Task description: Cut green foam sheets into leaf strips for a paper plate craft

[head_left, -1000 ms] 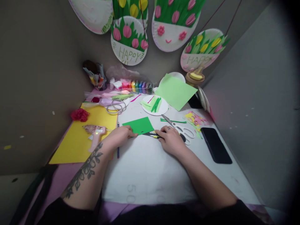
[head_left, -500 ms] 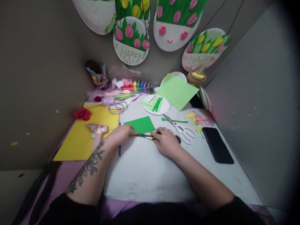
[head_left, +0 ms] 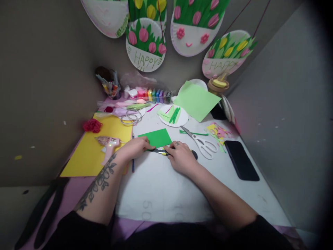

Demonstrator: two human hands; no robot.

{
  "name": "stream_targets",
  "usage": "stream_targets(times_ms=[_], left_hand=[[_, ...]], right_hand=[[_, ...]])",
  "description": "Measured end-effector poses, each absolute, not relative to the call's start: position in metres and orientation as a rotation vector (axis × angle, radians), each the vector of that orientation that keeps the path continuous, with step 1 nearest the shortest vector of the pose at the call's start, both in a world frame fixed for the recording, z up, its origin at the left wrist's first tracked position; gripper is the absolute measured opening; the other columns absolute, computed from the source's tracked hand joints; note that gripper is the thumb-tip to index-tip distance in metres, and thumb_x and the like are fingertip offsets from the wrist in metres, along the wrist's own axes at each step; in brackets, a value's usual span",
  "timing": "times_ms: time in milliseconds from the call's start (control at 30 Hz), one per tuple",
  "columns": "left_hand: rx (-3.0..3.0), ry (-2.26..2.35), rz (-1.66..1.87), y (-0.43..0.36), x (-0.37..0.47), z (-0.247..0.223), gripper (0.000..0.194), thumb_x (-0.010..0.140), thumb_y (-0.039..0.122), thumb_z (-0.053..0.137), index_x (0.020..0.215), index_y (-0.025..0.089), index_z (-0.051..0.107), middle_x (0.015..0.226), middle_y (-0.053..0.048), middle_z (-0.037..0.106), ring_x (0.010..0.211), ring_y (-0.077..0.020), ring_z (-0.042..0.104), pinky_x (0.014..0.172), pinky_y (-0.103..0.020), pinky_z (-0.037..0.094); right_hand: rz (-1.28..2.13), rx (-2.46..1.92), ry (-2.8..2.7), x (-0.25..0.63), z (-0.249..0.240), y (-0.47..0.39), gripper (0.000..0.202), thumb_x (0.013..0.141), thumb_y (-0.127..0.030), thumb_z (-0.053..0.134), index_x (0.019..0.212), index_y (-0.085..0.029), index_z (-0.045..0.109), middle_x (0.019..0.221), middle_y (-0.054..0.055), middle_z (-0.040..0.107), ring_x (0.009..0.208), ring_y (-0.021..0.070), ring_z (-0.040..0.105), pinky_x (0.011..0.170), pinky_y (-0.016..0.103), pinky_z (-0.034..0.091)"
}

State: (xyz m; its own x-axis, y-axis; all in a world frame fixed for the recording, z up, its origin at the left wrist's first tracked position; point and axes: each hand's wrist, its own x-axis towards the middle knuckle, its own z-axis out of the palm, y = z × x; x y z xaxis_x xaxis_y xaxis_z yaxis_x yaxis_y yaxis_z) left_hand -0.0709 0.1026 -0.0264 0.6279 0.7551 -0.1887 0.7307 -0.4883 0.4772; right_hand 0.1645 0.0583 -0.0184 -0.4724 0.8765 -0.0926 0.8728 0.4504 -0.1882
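Observation:
A dark green paper rectangle lies on the white work surface. Along its near edge run scissors with metal blades and black-and-yellow handles, lying low against the table. My left hand is closed at the paper's near left corner, fingertips by the blade tips; whether it pinches the blades too is hidden. My right hand is closed over the scissors' handle section, its fingertips close to the paper's right corner. The rounded black handle end shows beyond that hand.
White-handled scissors lie right of my hand, near a black phone. At left, a pink glue gun rests on yellow sheets. Behind are a paper plate with green strips and a light green sheet.
My right hand has shifted slightly left along with the scissors. My left hand stays at the paper's corner, and the paper has hardly moved.

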Motion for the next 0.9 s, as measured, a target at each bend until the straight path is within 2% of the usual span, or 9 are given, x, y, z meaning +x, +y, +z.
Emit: stream_targets(times_ms=[433,633,800,900], left_hand=[[2.326,1.145,-0.052,0.107,-0.069,-0.022,0.043,0.083,0.015,0.042,0.111,0.032,0.070,0.087,-0.004,0.058,0.076,-0.0157,0.051,0.066,-0.024,0.035],[2.315,1.143,0.002,0.109,-0.072,-0.028,0.037,0.089,0.027,0.040,0.108,0.029,0.072,0.086,-0.005,0.060,0.077,-0.0171,0.054,0.069,-0.026,0.038],[2.289,1.266,0.125,0.102,-0.068,-0.026,0.037,0.087,0.024,0.040,0.107,0.027,0.071,0.096,-0.005,0.065,0.084,-0.0177,0.059,0.075,-0.027,0.041],[2.323,1.410,0.162,0.094,-0.057,-0.020,0.029,0.082,0.035,0.051,0.104,0.024,0.068,0.097,-0.005,0.066,0.086,-0.0208,0.060,0.071,-0.028,0.042]], right_hand=[[0.321,-1.536,-2.707,0.147,-0.016,0.056,0.035,0.085,-0.021,0.052,0.118,-0.023,0.061,0.105,0.012,0.060,0.102,0.0273,0.049,0.080,0.037,0.036],[0.350,-1.484,-2.729,0.138,-0.016,0.052,0.037,0.085,-0.020,0.053,0.121,-0.024,0.059,0.104,0.011,0.060,0.099,0.0268,0.051,0.080,0.037,0.035],[0.535,-1.325,-2.730,0.158,-0.011,0.049,0.033,0.082,-0.016,0.056,0.113,-0.025,0.064,0.100,0.008,0.060,0.099,0.0235,0.051,0.083,0.035,0.035],[0.755,-1.073,-2.742,0.174,-0.006,0.046,0.033,0.079,-0.022,0.064,0.112,-0.026,0.064,0.096,0.005,0.060,0.094,0.0204,0.053,0.082,0.031,0.037]])
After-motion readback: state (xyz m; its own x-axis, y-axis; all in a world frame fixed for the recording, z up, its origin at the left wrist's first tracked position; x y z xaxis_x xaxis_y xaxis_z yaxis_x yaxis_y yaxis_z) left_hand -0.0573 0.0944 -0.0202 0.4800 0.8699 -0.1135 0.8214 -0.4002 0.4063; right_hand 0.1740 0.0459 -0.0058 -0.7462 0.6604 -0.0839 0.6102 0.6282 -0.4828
